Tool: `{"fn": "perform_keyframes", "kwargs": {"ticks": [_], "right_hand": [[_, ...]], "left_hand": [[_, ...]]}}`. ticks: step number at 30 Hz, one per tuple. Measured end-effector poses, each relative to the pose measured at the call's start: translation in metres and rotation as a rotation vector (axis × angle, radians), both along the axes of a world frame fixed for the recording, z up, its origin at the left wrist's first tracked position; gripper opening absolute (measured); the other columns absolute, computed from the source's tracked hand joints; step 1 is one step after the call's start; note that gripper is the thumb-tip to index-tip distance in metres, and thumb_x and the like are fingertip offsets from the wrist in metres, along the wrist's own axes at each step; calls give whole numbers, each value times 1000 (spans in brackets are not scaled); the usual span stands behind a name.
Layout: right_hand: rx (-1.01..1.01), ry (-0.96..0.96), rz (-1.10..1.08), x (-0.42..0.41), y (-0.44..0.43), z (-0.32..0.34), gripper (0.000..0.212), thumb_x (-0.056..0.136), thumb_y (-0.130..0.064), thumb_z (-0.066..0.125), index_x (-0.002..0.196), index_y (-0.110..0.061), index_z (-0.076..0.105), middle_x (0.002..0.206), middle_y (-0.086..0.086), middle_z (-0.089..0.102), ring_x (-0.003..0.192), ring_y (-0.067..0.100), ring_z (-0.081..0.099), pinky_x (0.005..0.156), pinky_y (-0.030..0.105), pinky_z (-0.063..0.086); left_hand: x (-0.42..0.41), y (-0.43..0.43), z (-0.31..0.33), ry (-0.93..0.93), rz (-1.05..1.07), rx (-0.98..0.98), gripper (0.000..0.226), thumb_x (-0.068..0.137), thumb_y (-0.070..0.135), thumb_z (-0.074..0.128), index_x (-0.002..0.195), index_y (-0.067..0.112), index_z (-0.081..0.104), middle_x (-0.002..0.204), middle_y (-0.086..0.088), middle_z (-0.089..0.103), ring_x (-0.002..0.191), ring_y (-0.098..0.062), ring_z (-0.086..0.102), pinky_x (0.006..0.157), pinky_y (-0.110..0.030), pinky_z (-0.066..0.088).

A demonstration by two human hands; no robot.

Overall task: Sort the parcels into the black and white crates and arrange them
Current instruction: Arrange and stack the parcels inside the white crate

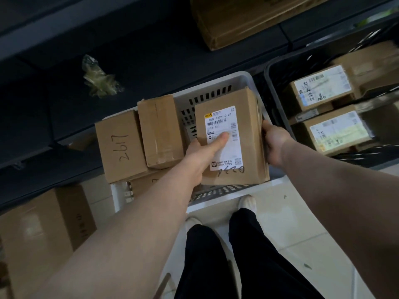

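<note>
I hold a cardboard parcel (248, 134) with a white shipping label over the white crate (244, 79). My left hand (207, 152) grips its left edge, thumb lying across the label. My right hand (274, 143) grips its right edge. Two more brown boxes stand in the white crate's left half: one marked "2617" (119, 145) and a taped one (160, 130). The black crate (278, 91) sits to the right, holding several labelled parcels (321, 89).
Dark shelving (64, 100) runs behind the crates, with crumpled clear plastic (98, 78) on it and a large brown box (237, 20) higher up. Another big carton (43, 229) stands at lower left. My legs and white shoes are on the pale tiled floor (291, 234).
</note>
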State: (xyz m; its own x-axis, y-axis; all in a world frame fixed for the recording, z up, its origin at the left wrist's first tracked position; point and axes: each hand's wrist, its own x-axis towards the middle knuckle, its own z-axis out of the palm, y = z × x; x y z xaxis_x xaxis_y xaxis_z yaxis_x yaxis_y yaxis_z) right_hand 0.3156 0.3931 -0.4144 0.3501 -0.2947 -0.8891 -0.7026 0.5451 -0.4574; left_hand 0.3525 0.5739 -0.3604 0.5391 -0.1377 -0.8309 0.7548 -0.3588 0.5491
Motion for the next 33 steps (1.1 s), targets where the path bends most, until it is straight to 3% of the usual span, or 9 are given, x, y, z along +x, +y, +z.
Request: {"fn": "perform_keyframes", "kwargs": {"ticks": [6, 9, 11, 14, 17, 21, 25, 29, 33], "right_hand": [[63, -84, 120, -1, 4, 12, 68, 75, -81, 50, 112, -28, 71, 100, 5, 76, 96, 31, 72, 100, 52, 46], [97, -170, 226, -5, 9, 21, 74, 70, -83, 55, 118, -29, 67, 106, 5, 75, 99, 29, 71, 98, 51, 47], [156, -247, 276, -5, 13, 27, 72, 70, -76, 63, 125, -30, 62, 112, 4, 73, 104, 27, 70, 99, 51, 47], [195, -304, 283, -2, 17, 32, 59, 76, -61, 69, 124, -26, 64, 114, 4, 73, 110, 26, 66, 102, 50, 44], [189, -310, 273, -3, 15, 30, 56, 77, -54, 71, 123, -24, 63, 113, 4, 73, 111, 24, 66, 101, 47, 46], [154, -305, 285, -4, 6, 30, 86, 60, -49, 85, 136, -24, 51, 120, 3, 69, 114, 23, 63, 104, 51, 45], [-108, -361, 238, 13, 0, 43, 108, 58, -46, 87, 148, -32, 28, 129, -2, 57, 117, 21, 54, 102, 49, 43], [-396, -447, 123, 37, -16, 64, 116, 57, -46, 87, 151, -33, 19, 134, -2, 50, 119, 19, 51, 105, 49, 41], [-389, -521, -123, 43, -29, 74, 112, 67, -46, 84, 153, -31, 14, 139, 0, 49, 120, 19, 54, 102, 40, 47]], "left_hand": [[3, -2, -2, -5, 16, 39, 38, 82, 56, 71, 98, 26, 55, 110, -3, 71, 102, -27, 68, 96, -48, 53], [6, -2, -2, -37, -3, 111, 41, 88, 53, 66, 113, 22, 55, 114, -4, 69, 103, -26, 67, 97, -46, 52], [6, -4, 2, -61, -46, 144, 75, 78, 58, 74, 133, 17, 44, 127, -5, 63, 113, -25, 62, 102, -45, 49], [0, -17, 10, -136, -307, 357, 146, 52, 73, 81, 156, 14, -2, 158, -8, 22, 144, -29, 27, 119, -43, 26], [-4, -32, 11, -201, -407, 453, 158, 51, 70, 83, 153, 13, -22, 158, -11, 9, 145, -32, 15, 118, -41, 19], [-2, -36, 3, -339, -493, 513, 156, 49, 62, 86, 152, 21, -24, 146, -10, 18, 133, -34, 25, 109, -48, 32], [4, -38, 3, -505, -480, 474, 154, 48, 59, 88, 152, 27, -22, 151, -6, 13, 141, -33, 19, 116, -55, 27], [15, -35, -4, -528, -57, 115, 107, 80, 53, 73, 158, 30, 3, 161, 0, 24, 146, -21, 26, 115, -42, 24], [13, -46, -18, -301, 447, 14, 59, 101, 49, 46, 152, 21, 36, 145, -3, 51, 131, -22, 50, 113, -41, 36]]}}
